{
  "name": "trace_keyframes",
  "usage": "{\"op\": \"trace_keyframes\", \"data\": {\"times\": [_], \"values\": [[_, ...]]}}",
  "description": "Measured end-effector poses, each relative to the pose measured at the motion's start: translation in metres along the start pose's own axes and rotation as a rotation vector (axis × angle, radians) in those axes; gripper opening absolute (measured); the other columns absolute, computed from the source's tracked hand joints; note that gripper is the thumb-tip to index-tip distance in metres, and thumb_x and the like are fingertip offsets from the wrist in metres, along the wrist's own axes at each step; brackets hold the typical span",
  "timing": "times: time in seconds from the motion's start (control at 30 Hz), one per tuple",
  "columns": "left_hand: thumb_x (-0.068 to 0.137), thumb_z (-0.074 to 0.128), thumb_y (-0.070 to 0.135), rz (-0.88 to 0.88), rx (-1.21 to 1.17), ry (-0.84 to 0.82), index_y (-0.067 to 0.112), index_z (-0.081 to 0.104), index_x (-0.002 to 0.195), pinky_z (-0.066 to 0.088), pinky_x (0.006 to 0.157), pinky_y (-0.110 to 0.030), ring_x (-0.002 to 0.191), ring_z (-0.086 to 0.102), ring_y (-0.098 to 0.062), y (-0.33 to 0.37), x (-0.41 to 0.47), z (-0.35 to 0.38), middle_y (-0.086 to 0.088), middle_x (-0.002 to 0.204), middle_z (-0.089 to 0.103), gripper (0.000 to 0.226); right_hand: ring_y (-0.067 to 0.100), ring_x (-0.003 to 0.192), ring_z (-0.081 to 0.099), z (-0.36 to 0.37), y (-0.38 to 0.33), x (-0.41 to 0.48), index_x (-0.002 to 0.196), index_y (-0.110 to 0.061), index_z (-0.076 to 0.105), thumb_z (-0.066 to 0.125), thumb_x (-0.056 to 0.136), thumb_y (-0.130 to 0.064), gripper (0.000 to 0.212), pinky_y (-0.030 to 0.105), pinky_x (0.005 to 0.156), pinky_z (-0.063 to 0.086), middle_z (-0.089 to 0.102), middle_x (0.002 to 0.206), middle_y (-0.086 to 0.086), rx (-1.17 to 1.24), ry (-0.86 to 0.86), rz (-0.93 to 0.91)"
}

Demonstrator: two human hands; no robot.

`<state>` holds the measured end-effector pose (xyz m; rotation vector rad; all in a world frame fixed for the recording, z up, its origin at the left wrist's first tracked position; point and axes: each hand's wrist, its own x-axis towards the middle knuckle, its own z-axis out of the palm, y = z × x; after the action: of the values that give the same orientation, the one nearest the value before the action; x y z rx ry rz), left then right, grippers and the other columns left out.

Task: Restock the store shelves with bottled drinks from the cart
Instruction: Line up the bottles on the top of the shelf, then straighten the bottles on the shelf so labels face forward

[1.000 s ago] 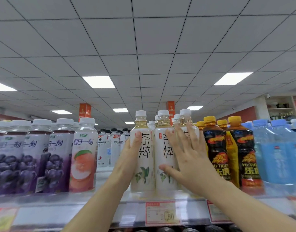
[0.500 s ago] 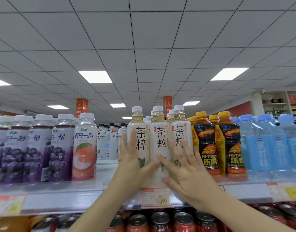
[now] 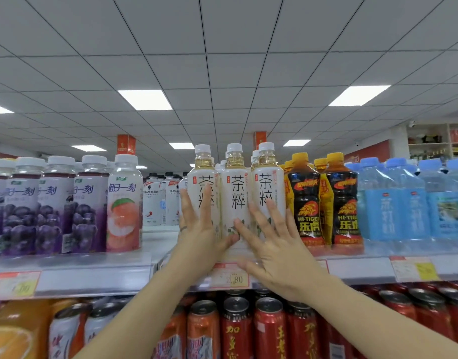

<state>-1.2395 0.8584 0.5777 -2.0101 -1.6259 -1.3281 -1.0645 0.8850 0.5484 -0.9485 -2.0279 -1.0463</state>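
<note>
Three white-labelled tea bottles with white caps stand side by side at the front of the top shelf (image 3: 93,278): left one (image 3: 206,182), middle one (image 3: 235,193), right one (image 3: 268,185). More of the same stand behind them. My left hand (image 3: 199,237) lies flat with spread fingers against the left bottle's lower front. My right hand (image 3: 272,244) presses, fingers apart, against the lower fronts of the middle and right bottles. Neither hand grips a bottle. The cart is out of view.
Purple grape bottles (image 3: 49,206) and a peach bottle (image 3: 124,203) stand left of a gap on the shelf. Black and yellow energy drinks (image 3: 323,203) and blue water bottles (image 3: 404,200) fill the right. Red cans (image 3: 248,330) crowd the shelf below. A price tag (image 3: 233,279) hangs under the tea.
The view has tilted down, showing the lower shelf of cans. Both hands slid lower on the tea bottles and lie flatter against them; the bottles stand in an even row.
</note>
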Motion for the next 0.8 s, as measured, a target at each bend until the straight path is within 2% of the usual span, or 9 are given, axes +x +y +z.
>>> {"op": "trace_keyframes", "data": {"times": [0.03,0.1,0.17,0.27,0.37,0.47,0.6,0.73,0.8], "values": [[0.079,0.06,0.054,0.065,0.037,0.072,0.046,-0.029,0.136,0.013,0.114,-0.052,0.142,-0.017,-0.03,0.003,-0.007,0.003,-0.008,0.146,-0.039,0.106,0.032,0.144,0.0,-0.002,-0.003,-0.007,0.149,-0.031,0.014,0.022,0.092,-0.062,0.066,0.057,0.107,0.009,0.01,0.158,0.008,0.043,0.022,0.003],[0.083,0.056,0.051,0.21,0.027,0.256,0.038,-0.006,0.144,0.018,0.111,-0.048,0.142,-0.002,-0.025,0.008,-0.029,0.014,-0.01,0.154,-0.016,0.088,0.029,0.145,0.005,-0.008,-0.009,-0.03,0.148,-0.028,0.018,0.038,0.09,-0.053,0.066,0.053,0.112,0.009,0.017,0.156,0.007,0.175,0.085,0.017],[0.087,0.051,0.039,0.307,-0.036,0.39,0.028,0.019,0.143,0.027,0.11,-0.048,0.139,0.017,-0.024,0.016,-0.064,0.03,-0.006,0.151,0.011,0.065,0.026,0.141,0.023,-0.014,-0.016,-0.064,0.138,-0.022,0.04,0.051,0.087,-0.038,0.054,0.047,0.113,0.02,0.036,0.148,0.007,0.322,0.177,0.027],[0.087,0.054,0.022,0.348,-0.072,0.419,0.019,0.04,0.131,0.037,0.102,-0.05,0.125,0.041,-0.018,0.026,-0.125,0.063,-0.003,0.135,0.042,0.046,0.022,0.117,0.051,-0.013,-0.024,-0.124,0.106,-0.012,0.067,0.062,0.084,-0.019,0.024,0.038,0.101,0.039,0.061,0.119,0.005,0.499,0.272,0.081],[0.087,0.055,0.015,0.291,-0.105,0.307,0.018,0.049,0.124,0.039,0.099,-0.05,0.117,0.048,-0.017,0.032,-0.194,0.104,-0.003,0.122,0.056,0.037,0.015,0.096,0.059,-0.003,-0.037,-0.195,0.093,-0.012,0.07,0.06,0.085,-0.015,0.014,0.033,0.083,0.047,0.068,0.097,0.001,0.636,0.143,0.179],[0.085,0.054,0.013,0.173,-0.124,0.186,0.019,0.054,0.118,0.042,0.095,-0.046,0.11,0.051,-0.016,0.032,-0.256,0.141,-0.001,0.113,0.059,0.033,0.014,0.083,0.061,0.01,-0.052,-0.266,0.09,-0.013,0.071,0.055,0.085,-0.017,0.017,0.033,0.074,0.048,0.069,0.087,-0.001,0.688,-0.029,0.285],[0.086,0.05,0.013,0.055,-0.132,0.012,0.018,0.061,0.111,0.044,0.092,-0.043,0.101,0.053,-0.011,0.029,-0.324,0.178,0.004,0.105,0.062,0.028,0.013,0.081,0.061,0.022,-0.07,-0.344,0.091,-0.016,0.069,0.05,0.088,-0.025,0.022,0.031,0.072,0.049,0.068,0.085,-0.004,0.721,-0.237,0.469],[0.085,0.046,0.017,-0.058,-0.126,-0.13,0.021,0.058,0.107,0.038,0.091,-0.03,0.093,0.053,-0.009,0.023,-0.377,0.204,0.005,0.101,0.065,0.026,0.009,0.084,0.059,0.032,-0.087,-0.407,0.093,-0.016,0.07,0.052,0.085,-0.024,0.021,0.024,0.075,0.048,0.069,0.087,-0.004,0.74,-0.414,0.622],[0.085,0.045,0.017,-0.102,-0.131,-0.194,0.018,0.062,0.106,0.038,0.089,-0.028,0.092,0.053,-0.008,0.021,-0.396,0.214,0.006,0.099,0.066,0.027,0.01,0.085,0.06,0.035,-0.095,-0.43,0.095,-0.015,0.07,0.056,0.083,-0.019,0.019,0.018,0.077,0.045,0.07,0.091,-0.004,0.74,-0.5,0.687]]}}
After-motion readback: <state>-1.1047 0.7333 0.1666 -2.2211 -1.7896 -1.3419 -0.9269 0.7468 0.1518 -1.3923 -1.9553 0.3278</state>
